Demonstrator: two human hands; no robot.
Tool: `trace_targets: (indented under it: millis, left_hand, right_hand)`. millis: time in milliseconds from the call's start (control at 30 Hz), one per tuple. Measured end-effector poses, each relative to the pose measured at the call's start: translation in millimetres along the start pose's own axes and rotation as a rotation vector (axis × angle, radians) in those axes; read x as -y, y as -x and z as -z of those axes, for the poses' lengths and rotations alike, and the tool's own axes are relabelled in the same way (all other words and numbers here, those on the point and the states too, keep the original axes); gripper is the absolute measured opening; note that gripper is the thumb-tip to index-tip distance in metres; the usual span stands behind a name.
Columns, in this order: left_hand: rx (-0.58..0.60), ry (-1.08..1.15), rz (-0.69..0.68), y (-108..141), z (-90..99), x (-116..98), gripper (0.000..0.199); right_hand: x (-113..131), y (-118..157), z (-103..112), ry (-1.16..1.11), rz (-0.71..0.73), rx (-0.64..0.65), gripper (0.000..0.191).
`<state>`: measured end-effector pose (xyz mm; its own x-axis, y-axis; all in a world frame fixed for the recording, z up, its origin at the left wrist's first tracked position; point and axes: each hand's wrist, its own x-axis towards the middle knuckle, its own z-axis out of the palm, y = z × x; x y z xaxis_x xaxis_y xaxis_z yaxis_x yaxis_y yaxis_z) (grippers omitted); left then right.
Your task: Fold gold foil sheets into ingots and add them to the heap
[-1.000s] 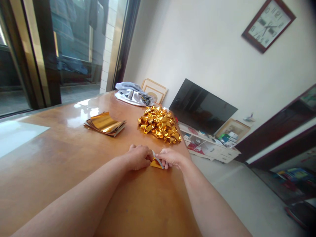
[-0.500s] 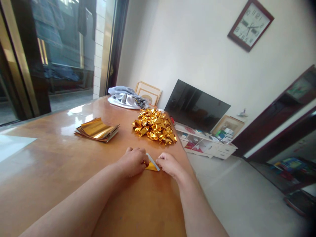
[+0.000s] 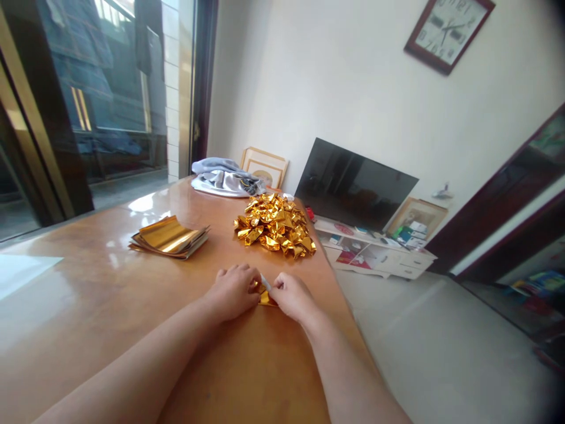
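Between my hands, a small folded sheet of gold foil paper [image 3: 266, 297] lies on the wooden table [image 3: 247, 365], a strip of its pale back side showing. My left hand [image 3: 236, 290] is closed on the sheet's left part, fingers curled down to the table. On the right edge, my right hand [image 3: 289, 294] pinches the paper, thumb and forefinger together. Just beyond the hands rises a heap of folded gold paper pieces [image 3: 276, 227]. To the left is a stack of flat gold foil sheets [image 3: 170, 237], its edges slightly curled.
Grey-blue cloth [image 3: 227, 176] lies at the table's far end, near framed pictures [image 3: 265, 168]. A pale sheet [image 3: 26, 271] rests at the left. Past the table's right edge stand a low white cabinet [image 3: 375, 253] and a television [image 3: 353, 182].
My right hand has moved left onto the paper and now grips its edge, covering part of the pale strip. My left hand stays nearly in place. The view has shifted slightly.
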<state>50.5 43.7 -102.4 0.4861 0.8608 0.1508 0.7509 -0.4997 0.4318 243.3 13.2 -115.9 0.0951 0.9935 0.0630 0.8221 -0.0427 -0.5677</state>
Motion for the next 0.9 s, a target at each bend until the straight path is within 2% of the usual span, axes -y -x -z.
trace_targets:
  millis: [100, 233, 367, 467, 600, 700, 833, 900]
  left_hand:
    - [-0.004, -0.018, 0.099, -2.2, -1.2, 3.3, 0.037]
    - [0.003, -0.007, 0.104, -3.2, 1.0, 6.5, 0.035]
    - [-0.056, 0.096, 0.128, -4.4, -0.8, 7.8, 0.040]
    - [-0.097, 0.365, 0.128, -5.5, -7.3, 7.2, 0.041]
    - [-0.075, 0.782, 0.072, -3.3, -8.8, 0.7, 0.044]
    - [-0.022, 0.957, 0.072, 1.1, 1.1, -7.0, 0.037]
    - [0.107, 1.170, 0.004, 4.7, 16.2, -12.8, 0.028]
    - [0.109, 1.258, -0.010, 4.6, 19.6, -11.2, 0.029]
  right_hand:
    - [-1.6, -1.9, -1.3, -0.080, -0.003, 0.025, 0.007]
    - [0.4, 1.3, 3.7, -0.199, 0.069, 0.050, 0.007]
    - [5.8, 6.7, 13.6, -0.296, 0.133, 0.047, 0.007]
    - [9.7, 8.3, 18.9, -0.359, 0.151, 0.030, 0.008]
    - [13.5, 8.3, 22.0, -0.451, 0.190, -0.027, 0.011]
    - [15.4, 8.8, 23.7, -0.553, 0.183, -0.036, 0.017]
    - [17.9, 11.9, 27.6, -0.747, 0.149, 0.009, 0.029]
    - [19.5, 14.0, 29.7, -0.828, 0.130, 0.056, 0.034]
